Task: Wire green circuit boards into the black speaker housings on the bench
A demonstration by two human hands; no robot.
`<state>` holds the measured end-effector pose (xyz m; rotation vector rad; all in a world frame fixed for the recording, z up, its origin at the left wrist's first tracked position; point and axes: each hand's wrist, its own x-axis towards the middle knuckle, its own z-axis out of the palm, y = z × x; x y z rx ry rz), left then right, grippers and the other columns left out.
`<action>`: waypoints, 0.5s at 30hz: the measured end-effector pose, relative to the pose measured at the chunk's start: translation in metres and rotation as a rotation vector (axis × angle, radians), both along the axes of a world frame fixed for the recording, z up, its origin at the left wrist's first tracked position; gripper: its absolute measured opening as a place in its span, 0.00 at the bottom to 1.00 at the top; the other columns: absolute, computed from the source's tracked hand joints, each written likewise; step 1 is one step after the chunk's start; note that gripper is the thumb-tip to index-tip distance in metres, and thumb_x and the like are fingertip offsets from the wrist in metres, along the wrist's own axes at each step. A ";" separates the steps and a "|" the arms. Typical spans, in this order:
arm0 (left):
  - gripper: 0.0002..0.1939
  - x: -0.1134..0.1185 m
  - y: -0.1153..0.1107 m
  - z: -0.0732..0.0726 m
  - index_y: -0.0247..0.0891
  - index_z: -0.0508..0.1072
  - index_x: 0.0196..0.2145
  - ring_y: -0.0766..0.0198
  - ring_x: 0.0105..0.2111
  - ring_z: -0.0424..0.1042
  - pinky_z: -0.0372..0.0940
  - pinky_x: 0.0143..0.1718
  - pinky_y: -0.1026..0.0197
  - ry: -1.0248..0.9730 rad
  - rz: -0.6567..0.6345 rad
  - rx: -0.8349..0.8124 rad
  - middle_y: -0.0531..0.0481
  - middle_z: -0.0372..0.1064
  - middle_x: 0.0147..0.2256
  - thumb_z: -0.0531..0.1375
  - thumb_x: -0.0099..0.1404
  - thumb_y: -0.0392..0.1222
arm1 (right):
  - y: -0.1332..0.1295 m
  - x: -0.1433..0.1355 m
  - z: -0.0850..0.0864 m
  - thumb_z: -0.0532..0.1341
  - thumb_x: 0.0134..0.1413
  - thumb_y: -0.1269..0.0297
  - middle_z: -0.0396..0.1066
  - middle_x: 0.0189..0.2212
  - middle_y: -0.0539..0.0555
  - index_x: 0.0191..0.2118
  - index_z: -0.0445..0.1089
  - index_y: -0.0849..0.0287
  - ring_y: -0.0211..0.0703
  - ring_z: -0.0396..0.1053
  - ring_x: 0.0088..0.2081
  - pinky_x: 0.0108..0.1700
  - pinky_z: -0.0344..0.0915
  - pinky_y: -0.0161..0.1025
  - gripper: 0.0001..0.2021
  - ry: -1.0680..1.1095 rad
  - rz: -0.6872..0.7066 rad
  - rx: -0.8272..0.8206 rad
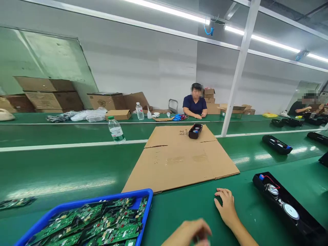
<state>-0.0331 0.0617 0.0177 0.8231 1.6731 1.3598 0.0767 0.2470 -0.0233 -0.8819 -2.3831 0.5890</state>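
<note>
At the bottom centre my left hand [190, 233] is smeared by motion, with its fingers bent over the green bench. Whether anything is inside it I cannot make out. My right hand [227, 206] rests on the bench top with fingers loosely curved and apart, holding nothing. Right of it lies a long black speaker housing [279, 201], open side up, with round silvery speakers, a blue part and a red wire inside. To the left of my hands stands a blue tray [151, 205] full of green circuit boards [102, 222].
A flat cardboard sheet [179, 167] spans the middle, with a small black housing [195, 131] on it. A water bottle [116, 130] stands to the left. More black housings [276, 144] lie at right. A co-worker [195, 104] sits across, near a white post [239, 68].
</note>
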 end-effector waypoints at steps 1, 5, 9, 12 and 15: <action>0.11 -0.002 0.013 -0.001 0.34 0.68 0.35 0.65 0.32 0.67 0.66 0.33 0.60 -0.018 0.004 0.007 0.49 0.67 0.34 0.55 0.61 0.45 | 0.001 0.000 -0.001 0.52 0.52 0.64 0.65 0.44 0.53 0.34 0.68 0.56 0.48 0.57 0.49 0.50 0.55 0.49 0.08 0.007 0.002 0.010; 0.10 -0.009 0.050 -0.013 0.36 0.60 0.29 0.67 0.25 0.66 0.62 0.24 0.66 -0.102 0.129 0.002 0.52 0.62 0.24 0.52 0.59 0.47 | 0.008 0.005 -0.009 0.53 0.52 0.61 0.65 0.45 0.53 0.35 0.69 0.55 0.49 0.57 0.49 0.50 0.56 0.49 0.10 -0.012 0.037 0.000; 0.08 -0.007 0.060 -0.027 0.38 0.56 0.31 0.67 0.24 0.67 0.61 0.18 0.67 -0.089 0.228 -0.019 0.51 0.59 0.27 0.44 0.60 0.44 | 0.014 0.013 -0.016 0.51 0.54 0.56 0.61 0.48 0.54 0.37 0.69 0.54 0.50 0.55 0.50 0.51 0.57 0.50 0.13 0.025 0.017 0.026; 0.06 -0.001 0.062 -0.030 0.38 0.58 0.31 0.65 0.22 0.66 0.60 0.17 0.66 0.005 0.195 -0.069 0.52 0.59 0.25 0.44 0.60 0.40 | 0.023 -0.002 -0.002 0.50 0.55 0.54 0.58 0.50 0.54 0.39 0.68 0.54 0.50 0.53 0.52 0.51 0.57 0.50 0.14 0.052 0.034 0.152; 0.03 0.001 0.066 -0.032 0.37 0.63 0.29 0.59 0.30 0.68 0.65 0.33 0.57 0.165 0.119 -0.114 0.49 0.63 0.27 0.51 0.57 0.33 | 0.044 -0.053 0.030 0.49 0.57 0.58 0.54 0.52 0.55 0.42 0.66 0.56 0.49 0.52 0.53 0.53 0.55 0.49 0.14 0.001 0.186 0.315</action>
